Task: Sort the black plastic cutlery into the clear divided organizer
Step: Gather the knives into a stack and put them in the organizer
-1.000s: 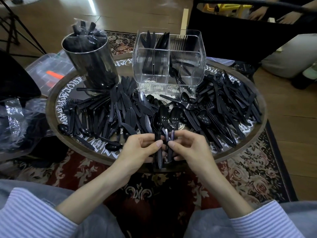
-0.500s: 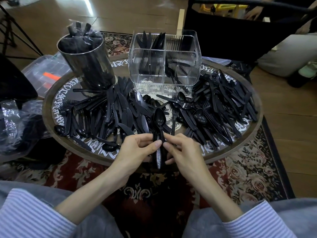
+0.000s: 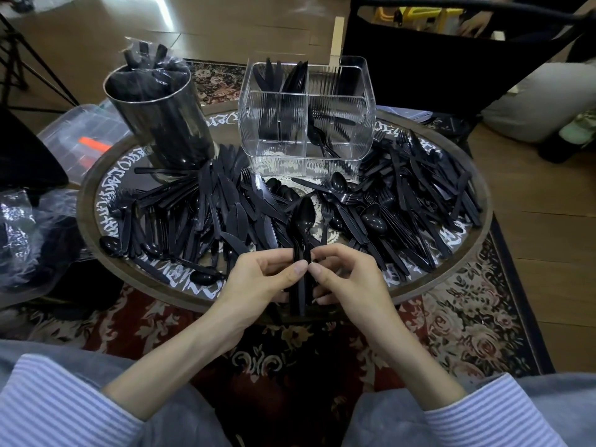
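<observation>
Head view: both hands met over the tray (image 3: pixel 96 191) edge.
Left hand (image 3: pixel 258 279): fingers pinched the spoons (image 3: pixel 301 240).
Right hand (image 3: pixel 348 279): fingers clamped the same spoons.

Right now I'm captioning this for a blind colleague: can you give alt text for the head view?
Both hands, left hand and right hand, pinch a stack of black spoons above a round tray heaped with black cutlery. Behind stand a clear divided organizer and a steel cylinder.
</observation>
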